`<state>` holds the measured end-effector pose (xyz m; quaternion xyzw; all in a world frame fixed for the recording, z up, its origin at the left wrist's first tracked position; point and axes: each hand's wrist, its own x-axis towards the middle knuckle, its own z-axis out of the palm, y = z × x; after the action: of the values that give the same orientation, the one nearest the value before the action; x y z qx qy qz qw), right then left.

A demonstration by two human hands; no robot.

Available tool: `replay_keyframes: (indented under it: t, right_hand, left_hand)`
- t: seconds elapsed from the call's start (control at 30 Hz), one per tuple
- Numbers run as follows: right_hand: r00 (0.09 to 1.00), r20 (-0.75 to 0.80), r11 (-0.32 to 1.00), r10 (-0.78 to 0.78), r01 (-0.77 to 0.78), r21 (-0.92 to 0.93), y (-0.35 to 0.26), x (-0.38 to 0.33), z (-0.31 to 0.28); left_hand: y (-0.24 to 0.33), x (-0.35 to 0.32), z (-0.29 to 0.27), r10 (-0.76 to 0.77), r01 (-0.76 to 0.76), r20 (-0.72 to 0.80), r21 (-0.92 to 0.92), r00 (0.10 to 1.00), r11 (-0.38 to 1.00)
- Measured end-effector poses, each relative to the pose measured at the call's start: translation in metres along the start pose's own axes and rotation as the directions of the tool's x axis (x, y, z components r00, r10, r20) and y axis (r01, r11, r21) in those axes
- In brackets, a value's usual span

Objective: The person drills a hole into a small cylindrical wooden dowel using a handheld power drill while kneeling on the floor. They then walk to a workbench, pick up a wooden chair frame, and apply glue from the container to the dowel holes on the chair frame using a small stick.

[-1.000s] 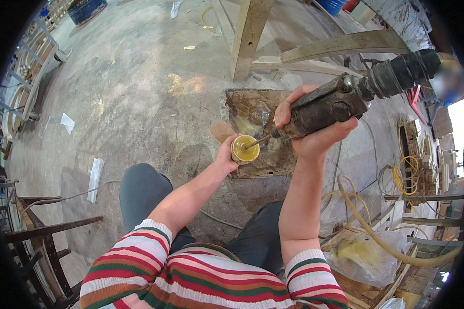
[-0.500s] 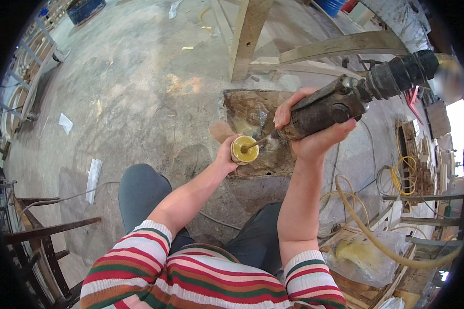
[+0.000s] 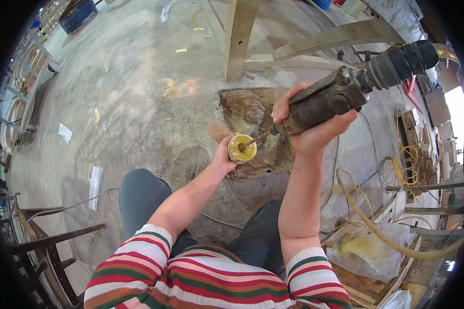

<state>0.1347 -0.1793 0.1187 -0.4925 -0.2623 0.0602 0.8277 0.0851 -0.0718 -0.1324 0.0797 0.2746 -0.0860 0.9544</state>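
My left hand [image 3: 224, 156] is wrapped round a small cup [image 3: 241, 162] of yellow paste or liquid, with the cup's mouth facing up. My right hand [image 3: 317, 136] grips a dark, grimy power drill [image 3: 319, 107] from beneath, its thumb and fingers on opposite sides of the body. From the drill's nose a thin rod [image 3: 255, 138] slants down into the yellow contents. The rod's lower end is hidden there. Below both hands, a stained brown board [image 3: 227, 99] lies on the floor, partly covered by clear plastic and smears.
A wooden frame [image 3: 238, 46] stands just past the board. At right lie a yellow hose [image 3: 366, 221], coiled yellow cable [image 3: 407, 170] and a plastic bag [image 3: 381, 252]. Dark wooden furniture legs [image 3: 56, 239] stick in at left. A blue drum [image 3: 78, 15] is far left.
The view has shifted slightly. The rod stays inside the cup, and both hands keep their hold, with the drill tilted much as before.
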Motion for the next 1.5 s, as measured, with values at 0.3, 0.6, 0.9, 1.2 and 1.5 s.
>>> replay_keyframes:
  t: [0.3,0.6,0.9,1.2,1.5]
  right_hand:
    - [0.998,0.059,0.997,0.013,-0.008,-0.083,-0.003,0.001,-0.003]
    - [0.999,0.047,0.998,0.002,0.001,-0.055,-0.003,0.003,-0.003]
    - [1.0,0.02,0.997,-0.007,0.008,-0.073,-0.004,0.004,-0.005]
    - [1.0,0.02,1.0,0.0,0.0,-0.027,0.001,0.005,-0.008]
    - [0.999,0.04,0.999,-0.008,0.01,-0.048,0.003,0.007,-0.012]
  left_hand:
    - [-0.002,-0.002,0.002,0.009,-0.009,-0.018,0.024,1.0,1.0]
    - [0.001,0.001,-0.001,0.032,-0.03,-0.015,0.07,0.999,0.997]
    - [0.0,0.001,-0.001,0.008,-0.006,-0.018,0.066,1.0,0.998]
    - [-0.002,0.005,-0.003,0.028,-0.028,-0.006,0.057,1.0,0.998]
    - [-0.004,0.006,-0.004,0.005,-0.005,0.01,0.014,1.0,1.0]
